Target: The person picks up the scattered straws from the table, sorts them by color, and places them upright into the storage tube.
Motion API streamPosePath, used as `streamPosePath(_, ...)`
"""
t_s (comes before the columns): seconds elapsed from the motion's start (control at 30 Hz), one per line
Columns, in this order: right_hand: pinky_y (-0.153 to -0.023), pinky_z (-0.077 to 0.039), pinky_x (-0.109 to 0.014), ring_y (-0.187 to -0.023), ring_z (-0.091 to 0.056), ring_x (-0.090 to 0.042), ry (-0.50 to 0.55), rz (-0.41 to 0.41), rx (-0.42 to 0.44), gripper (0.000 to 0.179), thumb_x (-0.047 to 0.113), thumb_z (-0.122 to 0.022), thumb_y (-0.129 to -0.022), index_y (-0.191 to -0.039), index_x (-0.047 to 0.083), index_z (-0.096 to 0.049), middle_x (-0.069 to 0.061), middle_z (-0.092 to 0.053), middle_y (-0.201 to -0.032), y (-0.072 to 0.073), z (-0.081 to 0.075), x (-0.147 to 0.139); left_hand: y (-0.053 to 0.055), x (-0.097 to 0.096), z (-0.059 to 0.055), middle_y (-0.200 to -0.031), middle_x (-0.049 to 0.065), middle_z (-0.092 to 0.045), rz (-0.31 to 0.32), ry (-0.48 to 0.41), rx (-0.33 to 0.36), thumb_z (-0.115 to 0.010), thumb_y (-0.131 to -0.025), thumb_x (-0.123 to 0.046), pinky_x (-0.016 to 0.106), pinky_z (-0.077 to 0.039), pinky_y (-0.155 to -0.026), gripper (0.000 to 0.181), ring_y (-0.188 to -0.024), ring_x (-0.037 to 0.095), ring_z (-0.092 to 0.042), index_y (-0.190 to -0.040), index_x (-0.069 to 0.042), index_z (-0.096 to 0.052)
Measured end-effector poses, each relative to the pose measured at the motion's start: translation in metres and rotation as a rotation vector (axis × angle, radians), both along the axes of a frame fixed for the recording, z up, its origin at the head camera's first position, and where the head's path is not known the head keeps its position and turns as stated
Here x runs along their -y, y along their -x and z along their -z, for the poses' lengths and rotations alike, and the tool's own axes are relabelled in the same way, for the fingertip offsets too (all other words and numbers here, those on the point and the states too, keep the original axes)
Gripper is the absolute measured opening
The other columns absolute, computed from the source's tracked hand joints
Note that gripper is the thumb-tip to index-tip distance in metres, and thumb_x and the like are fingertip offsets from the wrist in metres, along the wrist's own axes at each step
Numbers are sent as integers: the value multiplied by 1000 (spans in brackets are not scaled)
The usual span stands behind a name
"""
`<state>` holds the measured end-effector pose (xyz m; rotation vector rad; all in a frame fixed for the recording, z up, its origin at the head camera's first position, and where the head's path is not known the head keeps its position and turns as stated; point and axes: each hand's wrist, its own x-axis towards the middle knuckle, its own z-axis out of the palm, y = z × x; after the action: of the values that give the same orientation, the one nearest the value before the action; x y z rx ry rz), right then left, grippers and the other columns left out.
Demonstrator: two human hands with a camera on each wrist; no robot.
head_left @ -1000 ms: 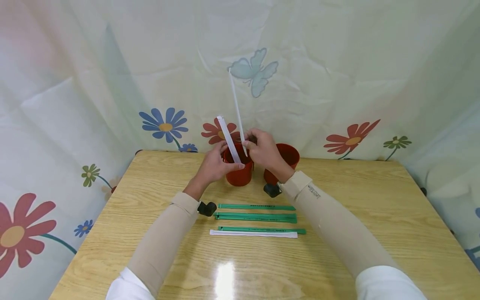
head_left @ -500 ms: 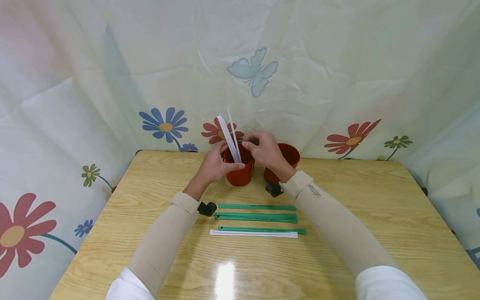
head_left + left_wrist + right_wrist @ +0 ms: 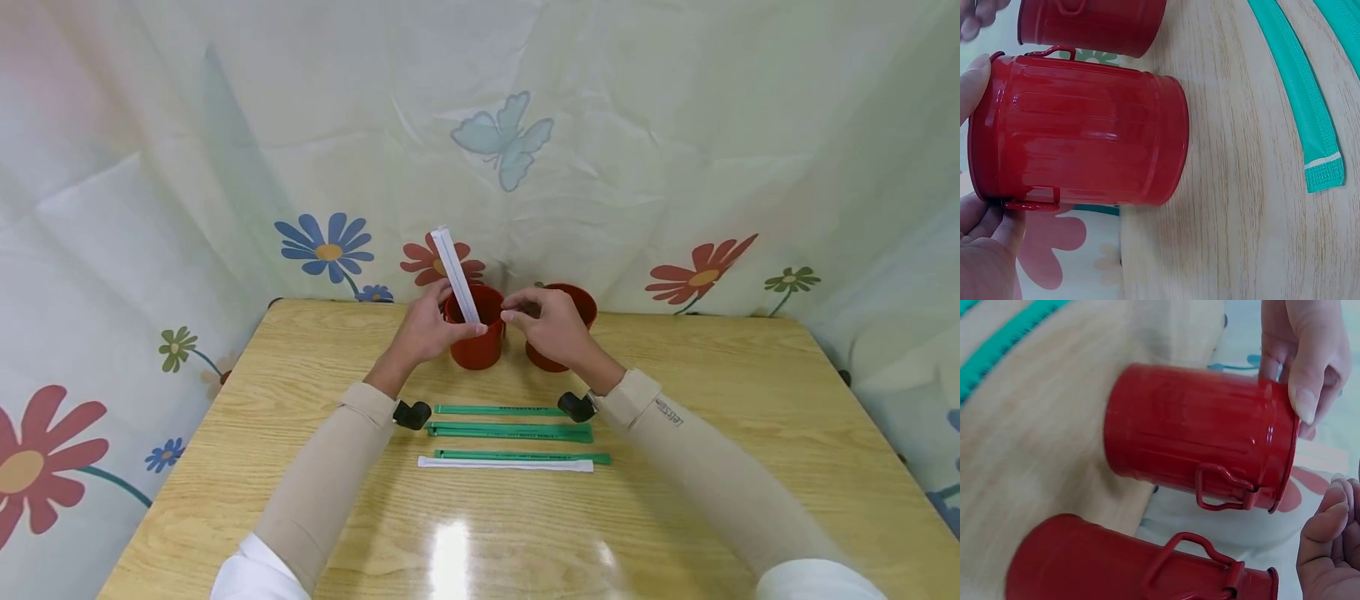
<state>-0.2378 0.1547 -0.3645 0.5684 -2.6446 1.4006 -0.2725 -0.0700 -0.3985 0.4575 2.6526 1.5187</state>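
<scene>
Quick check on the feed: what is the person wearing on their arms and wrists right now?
Both forearms are covered by snug beige sleeves, the left sleeve plain, the right sleeve bearing a small dark printed mark near the cuff. White fabric shows above each sleeve near the elbows. A small black camera sits at the left wrist, another black camera at the right. Hands are bare.

Lower ends of white straws (image 3: 456, 275) hidden inside left red pot (image 3: 474, 333). Right red pot (image 3: 561, 312) mostly covered by right hand (image 3: 551, 327); right fingertips curled, contents unclear. Left wrist view: left hand (image 3: 982, 250) cut off at 8 o'clock edge. Print on green sleeves (image 3: 510, 432) too small to read.
</scene>
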Motion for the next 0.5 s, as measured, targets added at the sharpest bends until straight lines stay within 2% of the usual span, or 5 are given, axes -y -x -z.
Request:
streamPosePath(0.1, -78, -56, -29, -88, -65, -22, 2, -16, 18, 18, 14, -68, -92, -106, 3, -72, -11, -73, -105, -10, 2, -5, 0, 0, 0, -140, -2, -59, -1, 3, -3, -85, -72, -48, 43, -54, -99, 95, -124, 21, -55, -147, -18, -36)
streamPosePath(0.3, -71, -54, -19, -83, -63, -18, -14, -46, 43, 18, 12, -71, -90, -105, 3, -72, -10, -72, -98, -29, 16, -17, 0, -1, -1, -142, 0, -57, -6, 13, 1, -85, -72, -48, 44, -54, -99, 95, -126, 23, -54, -148, -16, -36)
streamPosePath(0.5, -72, -54, -20, -82, -61, -17, -29, -98, 53, 14, 9, -73, -87, -100, 6, -73, -7, -71, -93, -49, 30, -27, 0, -1, -1, -142, 0, -57, -9, 17, 3, -84, -73, -48, 44, -56, -97, 94, -125, 22, -54, -147, -17, -36)
